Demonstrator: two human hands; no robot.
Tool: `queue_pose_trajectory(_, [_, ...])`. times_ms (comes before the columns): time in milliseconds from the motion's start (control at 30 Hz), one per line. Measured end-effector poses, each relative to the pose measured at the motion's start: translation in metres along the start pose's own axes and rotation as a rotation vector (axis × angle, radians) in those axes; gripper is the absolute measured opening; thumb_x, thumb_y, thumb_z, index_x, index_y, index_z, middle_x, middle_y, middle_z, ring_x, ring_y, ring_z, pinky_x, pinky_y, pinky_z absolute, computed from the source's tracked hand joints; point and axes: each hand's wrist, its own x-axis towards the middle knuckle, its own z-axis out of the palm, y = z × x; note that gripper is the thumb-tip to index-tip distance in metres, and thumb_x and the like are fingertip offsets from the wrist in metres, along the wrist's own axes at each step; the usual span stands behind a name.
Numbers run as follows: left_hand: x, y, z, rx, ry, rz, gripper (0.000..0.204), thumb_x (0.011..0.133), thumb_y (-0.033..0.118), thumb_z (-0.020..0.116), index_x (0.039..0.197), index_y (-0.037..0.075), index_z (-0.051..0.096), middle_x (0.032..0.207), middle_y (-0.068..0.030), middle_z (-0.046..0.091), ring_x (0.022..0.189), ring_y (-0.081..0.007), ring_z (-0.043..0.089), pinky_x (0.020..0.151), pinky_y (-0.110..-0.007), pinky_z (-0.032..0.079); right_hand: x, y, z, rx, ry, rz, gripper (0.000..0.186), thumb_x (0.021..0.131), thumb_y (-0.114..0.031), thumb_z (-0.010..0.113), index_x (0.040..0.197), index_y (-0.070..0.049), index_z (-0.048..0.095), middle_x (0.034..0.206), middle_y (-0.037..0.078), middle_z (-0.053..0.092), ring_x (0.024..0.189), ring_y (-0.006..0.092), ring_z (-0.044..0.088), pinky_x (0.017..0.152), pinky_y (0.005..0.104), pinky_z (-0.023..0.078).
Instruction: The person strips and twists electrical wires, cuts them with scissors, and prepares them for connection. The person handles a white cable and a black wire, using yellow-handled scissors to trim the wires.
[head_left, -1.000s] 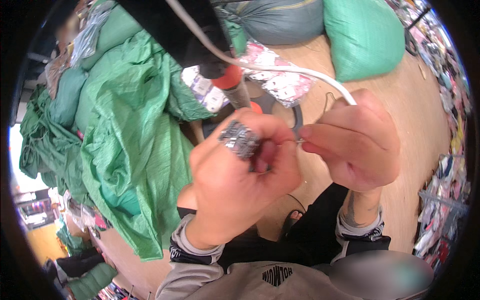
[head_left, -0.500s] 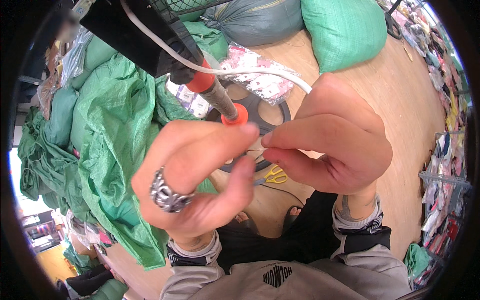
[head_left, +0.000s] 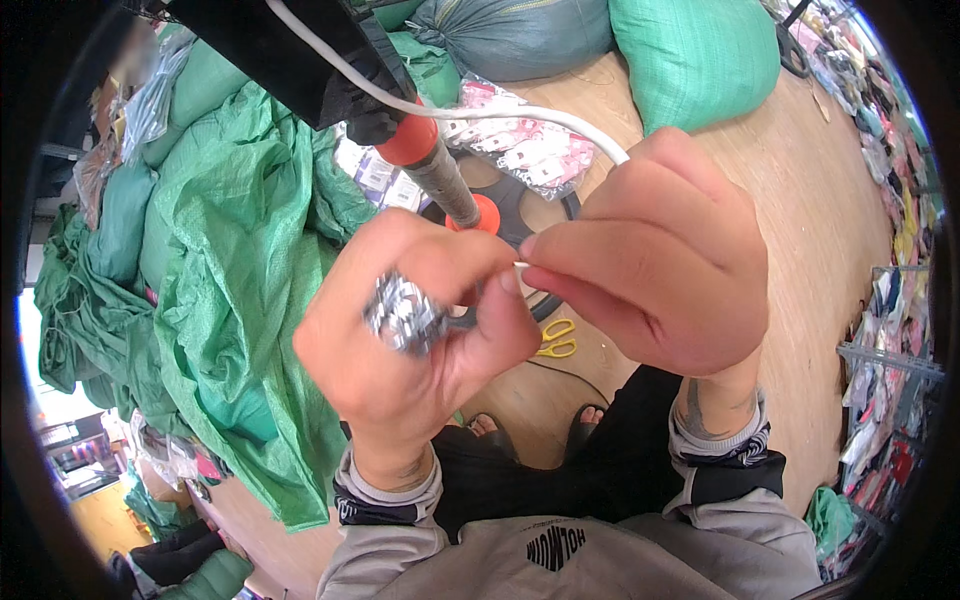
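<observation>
A white cable (head_left: 480,113) loops down from the upper left and goes into my right hand (head_left: 660,255), whose thumb and fingers are pinched together on it. A small pale wire end (head_left: 521,267) pokes out at its fingertips. My left hand (head_left: 415,320), with a chunky silver ring (head_left: 403,312) on one finger, pinches at that wire end, its tips touching or nearly touching the right fingertips. The exact grip is covered by the fingers. Behind my hands rises a pole (head_left: 440,180) with orange rings and a black upper part.
Yellow-handled scissors (head_left: 558,338) lie on the wooden floor (head_left: 800,300) by a thin dark cord. A round black base (head_left: 510,195) surrounds the pole's foot. Green sacks (head_left: 230,280) crowd the left, more sacks (head_left: 695,60) the back; packed goods (head_left: 890,370) line the right.
My left thumb and forefinger have closed from a gap into a pinch at the wire end, and that hand has turned and moved right. The right hand has shifted slightly up and left.
</observation>
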Motion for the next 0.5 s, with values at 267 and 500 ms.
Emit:
queue_pose_trajectory(267, [-0.002, -0.031, -0.013, -1.485, -0.297, -0.858, 0.012, 0.073, 0.002, 0.05, 0.066, -0.002, 0.06, 0.065, -0.0034, 0.055, 0.055, -0.0049, 0.041, 0.051, -0.02, 0.03, -0.005, -0.003, 0.005, -0.078, 0.094, -0.169, 0.032, 0.051, -0.015, 0.081, 0.08, -0.004, 0.07, 0.072, 0.0, 0.058, 0.058, 0.0161, 0.047, 0.051, 0.0264, 0.036])
queue_pose_trajectory(500, [0.005, -0.015, -0.01, -0.484, -0.012, -0.015, 0.022, 0.069, 0.0, 0.061, 0.091, -0.005, 0.061, 0.07, -0.0096, 0.058, 0.056, -0.0131, 0.049, 0.051, -0.021, 0.037, 0.015, -0.022, -0.016, -0.006, -0.126, 0.134, 0.021, 0.064, -0.008, 0.082, 0.077, 0.0, 0.068, 0.064, 0.003, 0.058, 0.055, 0.0147, 0.045, 0.051, 0.0277, 0.03])
